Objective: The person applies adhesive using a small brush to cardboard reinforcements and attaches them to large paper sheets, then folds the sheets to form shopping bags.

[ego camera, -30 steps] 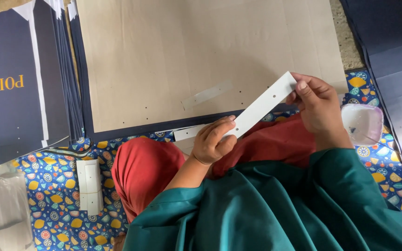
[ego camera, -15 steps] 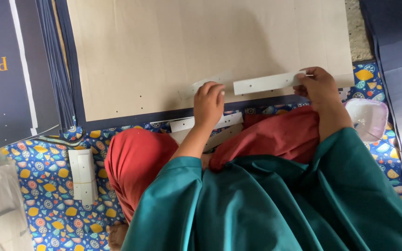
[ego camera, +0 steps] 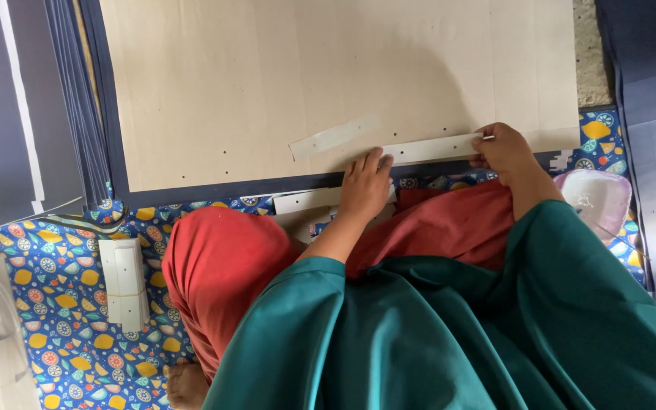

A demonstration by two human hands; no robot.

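A large tan cardboard sheet (ego camera: 328, 83) lies on a dark navy board (ego camera: 191, 188) whose edge shows as a thin band along the sheet's near and left sides. Above the hands the cardboard is bare and wide; to the left a stack of dark sheets (ego camera: 70, 99) stands close against the board, and more dark panels (ego camera: 651, 114) crowd the right edge.

A white strip (ego camera: 430, 148) lies flat along the near edge of the cardboard. The left hand (ego camera: 366, 186) presses down with fingers spread and flat, fingertips at the strip's left end — not closed round anything. The right hand (ego camera: 506, 152) pinches the strip's right end, thumb and fingers together on it.

A clear tape-like strip (ego camera: 334, 137) sits tilted on the cardboard just beyond the left hand. Another white strip (ego camera: 305, 201) lies under the left wrist on the patterned mat (ego camera: 55, 304). A small pile of white strips (ego camera: 124, 282) rests well to the left, beside the red-clad knee (ego camera: 222, 273) — apart from both hands.
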